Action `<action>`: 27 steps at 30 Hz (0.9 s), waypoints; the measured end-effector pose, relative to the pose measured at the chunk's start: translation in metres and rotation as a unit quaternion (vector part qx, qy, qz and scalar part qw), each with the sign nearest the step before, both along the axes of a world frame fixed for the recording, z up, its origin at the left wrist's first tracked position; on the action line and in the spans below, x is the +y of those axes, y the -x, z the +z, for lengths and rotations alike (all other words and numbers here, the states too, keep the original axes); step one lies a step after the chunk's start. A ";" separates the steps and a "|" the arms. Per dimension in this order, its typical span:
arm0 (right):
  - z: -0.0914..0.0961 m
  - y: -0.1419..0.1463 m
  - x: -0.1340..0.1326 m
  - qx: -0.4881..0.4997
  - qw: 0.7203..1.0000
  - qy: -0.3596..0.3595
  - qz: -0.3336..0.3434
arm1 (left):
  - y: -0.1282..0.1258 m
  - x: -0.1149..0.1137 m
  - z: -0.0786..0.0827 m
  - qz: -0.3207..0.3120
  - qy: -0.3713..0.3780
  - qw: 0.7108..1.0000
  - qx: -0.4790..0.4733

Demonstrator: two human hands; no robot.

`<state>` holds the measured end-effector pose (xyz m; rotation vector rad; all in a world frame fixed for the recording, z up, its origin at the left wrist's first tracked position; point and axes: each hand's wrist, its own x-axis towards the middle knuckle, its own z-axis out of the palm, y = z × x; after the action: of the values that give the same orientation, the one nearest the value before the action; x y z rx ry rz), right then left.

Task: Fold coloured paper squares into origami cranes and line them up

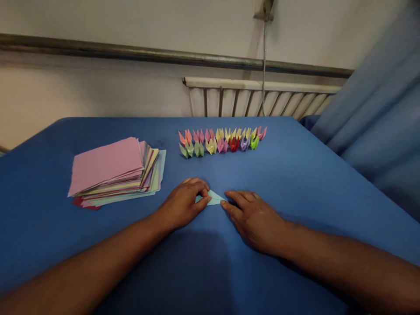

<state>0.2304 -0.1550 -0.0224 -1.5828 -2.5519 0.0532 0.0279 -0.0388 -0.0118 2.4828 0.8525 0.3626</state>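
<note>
While flat on the table (295, 175), paper (215, 199) in left hand (183, 204), under right hand (254, 217).

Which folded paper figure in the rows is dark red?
The red figure in the front row, third from its right end, between a pink one and a purple one. The rest are pastel or bright green.

Pale blue folded paper (214, 199), blue tablecloth (295, 183)
</note>
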 end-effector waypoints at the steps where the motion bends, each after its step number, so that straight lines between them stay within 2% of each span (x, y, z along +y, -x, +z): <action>1: 0.001 0.001 -0.001 -0.003 1.000 0.000 -0.005 | 0.000 0.000 0.000 0.000 -0.001 1.000 -0.001; 8: 0.004 0.002 -0.003 -0.019 1.000 0.005 0.010 | 0.000 -0.001 -0.002 0.006 -0.009 1.000 0.000; 17: 0.002 0.004 -0.002 -0.025 0.999 -0.009 -0.020 | 0.000 0.000 -0.003 0.008 -0.009 1.000 -0.003; 27: 0.003 0.007 -0.005 -0.021 1.000 -0.005 -0.014 | 0.000 0.000 -0.003 0.020 0.000 1.000 -0.008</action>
<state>0.2235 -0.1596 -0.0198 -1.6334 -2.5564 0.0038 0.0281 -0.0386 -0.0150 2.4617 0.8965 0.3958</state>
